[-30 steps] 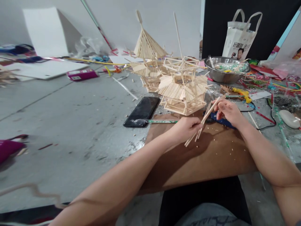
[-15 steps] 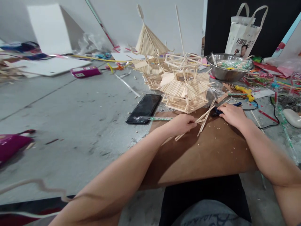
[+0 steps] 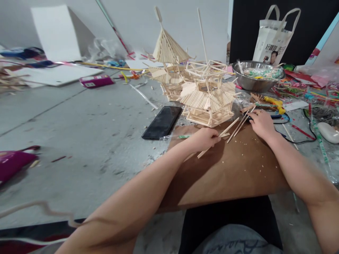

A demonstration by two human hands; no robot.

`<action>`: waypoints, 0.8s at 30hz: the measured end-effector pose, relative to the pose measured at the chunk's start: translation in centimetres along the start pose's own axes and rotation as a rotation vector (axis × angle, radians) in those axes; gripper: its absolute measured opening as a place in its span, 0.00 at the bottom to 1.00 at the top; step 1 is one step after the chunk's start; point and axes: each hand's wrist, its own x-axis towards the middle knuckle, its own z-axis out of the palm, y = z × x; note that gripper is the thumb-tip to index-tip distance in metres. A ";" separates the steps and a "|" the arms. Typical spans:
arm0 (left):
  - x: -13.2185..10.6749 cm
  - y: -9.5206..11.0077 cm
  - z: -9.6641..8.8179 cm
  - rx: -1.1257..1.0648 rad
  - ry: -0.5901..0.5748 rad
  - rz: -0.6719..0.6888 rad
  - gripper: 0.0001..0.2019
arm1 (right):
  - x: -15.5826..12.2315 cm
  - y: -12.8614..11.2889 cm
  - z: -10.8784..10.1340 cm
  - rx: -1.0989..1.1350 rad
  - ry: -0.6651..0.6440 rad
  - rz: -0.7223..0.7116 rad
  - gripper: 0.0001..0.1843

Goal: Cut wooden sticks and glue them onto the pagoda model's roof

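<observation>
My left hand (image 3: pixel 205 138) is closed in a pinch on a thin wooden stick (image 3: pixel 221 134) that slants up to the right over a brown cardboard sheet (image 3: pixel 233 173). My right hand (image 3: pixel 261 124) rests at the sheet's far right corner, fingers curled on two or three more wooden sticks (image 3: pixel 241 124). Just beyond both hands stands a pagoda model of wooden sticks (image 3: pixel 208 100), with a taller pointed-roof stick model (image 3: pixel 168 58) behind it.
A black phone (image 3: pixel 162 122) lies left of the cardboard on the grey table. A steel bowl (image 3: pixel 256 84) and a white tote bag (image 3: pixel 278 37) stand at the back right, among coloured clutter, a black cable (image 3: pixel 296 141) and a yellow tool (image 3: pixel 275 103). A magenta box (image 3: pixel 95 80) lies far left.
Both hands came down from holding one bundle of sticks in the air to the cardboard. The bundle split: my right hand drew some sticks to the right, my left hand kept one.
</observation>
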 end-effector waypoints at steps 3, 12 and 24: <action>-0.1 0.2 -0.4 -0.038 -0.003 -0.011 0.12 | -0.3 -1.9 -0.4 0.183 0.026 -0.225 0.16; 0.0 -0.5 -0.2 0.057 0.126 0.004 0.13 | -1.1 -5.8 0.0 0.323 -0.103 -0.469 0.16; -0.1 -0.6 0.2 0.311 0.141 -0.079 0.13 | -1.3 -6.6 0.6 0.457 -0.123 -0.199 0.07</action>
